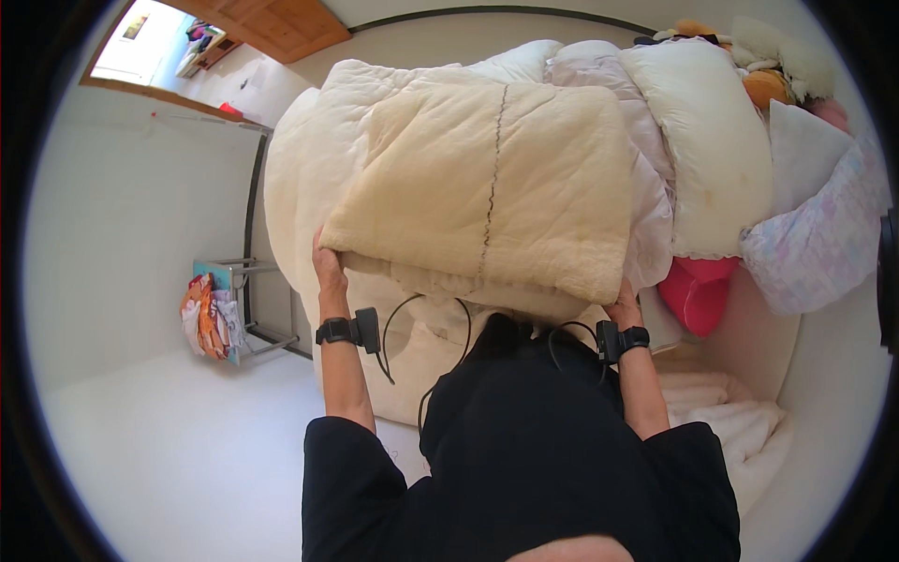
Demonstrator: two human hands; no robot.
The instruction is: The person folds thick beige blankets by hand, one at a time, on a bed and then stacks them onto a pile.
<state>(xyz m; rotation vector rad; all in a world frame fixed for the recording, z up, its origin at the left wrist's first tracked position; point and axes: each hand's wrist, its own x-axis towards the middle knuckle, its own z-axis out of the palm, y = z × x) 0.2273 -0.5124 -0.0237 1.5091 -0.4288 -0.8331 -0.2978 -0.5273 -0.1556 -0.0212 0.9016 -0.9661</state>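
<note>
A thick cream quilt (pixel 421 178), folded into a rough rectangle, lies in front of me on a bed heaped with white bedding. A dark wavy line of stitching runs down it, right of its middle. My left hand (pixel 329 263) grips its near left corner, with the fingers partly hidden at the edge. At the near right corner, my right hand (pixel 625 303) is closed on the same quilt, and most of its fingers are out of sight beneath it. Each wrist wears a black strap with a small box and a cable.
White comforters (pixel 295 178) spread under and beyond the quilt. To the right are a white pillow (pixel 716 150), a pale patterned pillow (pixel 815 239), a bright pink item (pixel 700 295) and plush toys (pixel 768 89). Left stands a small rack (pixel 267 267) with colourful bags (pixel 211 317); a wooden door (pixel 272 28) hangs beyond.
</note>
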